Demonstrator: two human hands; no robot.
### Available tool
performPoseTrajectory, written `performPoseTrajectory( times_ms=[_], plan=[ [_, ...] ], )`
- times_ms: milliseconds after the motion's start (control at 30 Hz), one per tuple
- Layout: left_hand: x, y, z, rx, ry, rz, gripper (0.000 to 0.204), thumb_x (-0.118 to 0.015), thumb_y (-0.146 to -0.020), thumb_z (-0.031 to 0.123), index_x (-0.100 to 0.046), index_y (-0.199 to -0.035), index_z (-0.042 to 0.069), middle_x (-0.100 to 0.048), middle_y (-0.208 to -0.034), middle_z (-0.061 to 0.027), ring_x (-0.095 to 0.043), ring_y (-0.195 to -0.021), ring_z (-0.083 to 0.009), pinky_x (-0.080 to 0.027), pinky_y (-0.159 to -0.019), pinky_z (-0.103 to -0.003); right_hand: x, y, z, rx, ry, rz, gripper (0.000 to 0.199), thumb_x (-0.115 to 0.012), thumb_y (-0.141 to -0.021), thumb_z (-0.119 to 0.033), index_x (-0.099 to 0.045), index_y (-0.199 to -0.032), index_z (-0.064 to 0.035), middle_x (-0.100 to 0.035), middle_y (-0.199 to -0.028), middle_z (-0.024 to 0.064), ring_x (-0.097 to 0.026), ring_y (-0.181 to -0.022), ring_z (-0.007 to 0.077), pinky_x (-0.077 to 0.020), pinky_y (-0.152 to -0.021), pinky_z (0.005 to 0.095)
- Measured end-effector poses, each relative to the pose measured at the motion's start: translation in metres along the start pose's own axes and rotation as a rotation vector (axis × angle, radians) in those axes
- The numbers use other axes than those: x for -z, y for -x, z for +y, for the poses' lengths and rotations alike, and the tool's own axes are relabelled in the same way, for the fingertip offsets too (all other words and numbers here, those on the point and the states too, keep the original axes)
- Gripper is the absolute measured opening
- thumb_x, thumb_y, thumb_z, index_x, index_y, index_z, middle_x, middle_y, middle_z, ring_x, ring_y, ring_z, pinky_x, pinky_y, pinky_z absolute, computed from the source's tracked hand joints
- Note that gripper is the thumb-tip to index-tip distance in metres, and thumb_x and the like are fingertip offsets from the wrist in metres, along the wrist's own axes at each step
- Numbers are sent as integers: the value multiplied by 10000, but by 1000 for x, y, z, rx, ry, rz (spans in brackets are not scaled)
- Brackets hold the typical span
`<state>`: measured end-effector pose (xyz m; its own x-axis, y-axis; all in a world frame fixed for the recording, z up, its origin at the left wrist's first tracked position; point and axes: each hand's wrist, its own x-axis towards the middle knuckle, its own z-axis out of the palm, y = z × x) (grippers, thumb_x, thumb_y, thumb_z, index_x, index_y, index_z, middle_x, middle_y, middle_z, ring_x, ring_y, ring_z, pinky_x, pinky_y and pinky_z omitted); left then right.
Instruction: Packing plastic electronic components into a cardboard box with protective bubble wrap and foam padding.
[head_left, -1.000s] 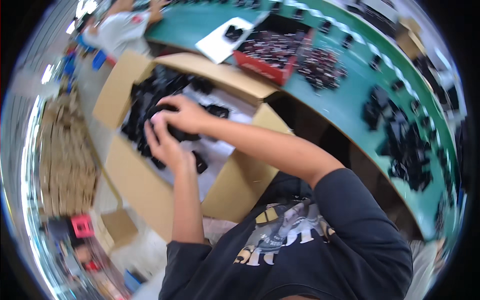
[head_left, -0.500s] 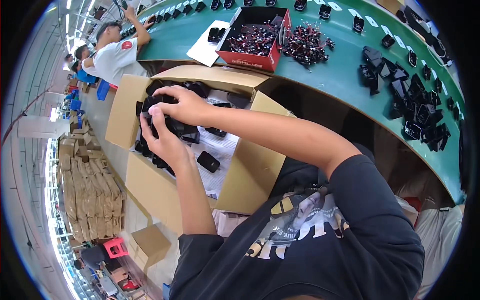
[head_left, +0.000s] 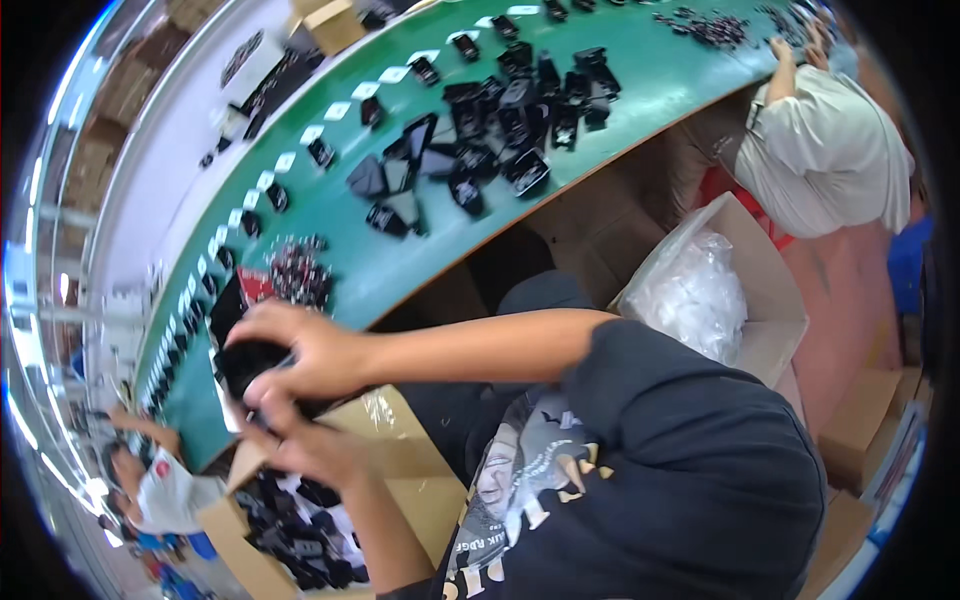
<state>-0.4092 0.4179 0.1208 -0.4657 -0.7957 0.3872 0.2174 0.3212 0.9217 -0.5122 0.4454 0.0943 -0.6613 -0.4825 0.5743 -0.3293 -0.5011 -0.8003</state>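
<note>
Both my hands are clasped round a bundle of black plastic parts [head_left: 248, 362], held above the flap of an open cardboard box [head_left: 400, 470] and level with the edge of the green table [head_left: 400, 275]. My right hand [head_left: 315, 350] covers the bundle from above. My left hand [head_left: 300, 440] grips it from below. Inside the box lie several more black parts [head_left: 300, 530] on white sheet material.
A heap of black parts [head_left: 480, 140] lies on the green table, with a red tray [head_left: 252, 285] of small dark pieces at its left. A second carton holds clear plastic bags [head_left: 695, 290]. One person [head_left: 825, 150] works at upper right, another person [head_left: 160, 485] at lower left.
My hands have come up out of the box with the bundle of black parts, toward the green table's edge. My head has swung round, so the table now fills the upper view.
</note>
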Motion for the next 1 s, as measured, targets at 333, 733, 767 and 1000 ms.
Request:
performPoseTrajectory(
  times_ms=[333,733,767,1000],
  plan=[
    [-370,143,2,-447,297,-775,607,-826,-785,289,-599,-1300,65,-554,-1278,-130,-551,-1149,-290,-453,-1011,-417,391,102,-116,-40,233,732,491,-586,-884,-200,-587,-1366,-107,-629,-1226,134,-592,-1039,232,-504,-905,317],
    [-456,181,-61,-562,94,-848,773,-811,-777,461,-509,-1386,93,-362,-1440,-231,-387,-1284,-468,-345,-1066,-582,495,123,-62,-49,227,856,413,-579,-902,-195,-629,-1305,-119,-543,-1373,158,-553,-1170,277,-471,-984,345],
    [-453,181,-64,-550,83,-845,773,-811,-777,461,-509,-1386,93,-362,-1440,-231,-387,-1284,-468,-345,-1066,-582,494,124,-58,-63,222,851,413,-579,-902,-195,-629,-1305,-119,-543,-1373,158,-553,-1170,277,-471,-984,345],
    [-419,178,-67,-802,-248,-714,693,-706,-849,510,-509,-1390,125,-358,-1469,-232,-321,-1351,-493,-235,-1069,-671,494,124,-41,-13,685,931,360,-617,-933,-206,-622,-1277,-98,-448,-1485,170,-491,-1283,322,-392,-1082,381]
  ],
)
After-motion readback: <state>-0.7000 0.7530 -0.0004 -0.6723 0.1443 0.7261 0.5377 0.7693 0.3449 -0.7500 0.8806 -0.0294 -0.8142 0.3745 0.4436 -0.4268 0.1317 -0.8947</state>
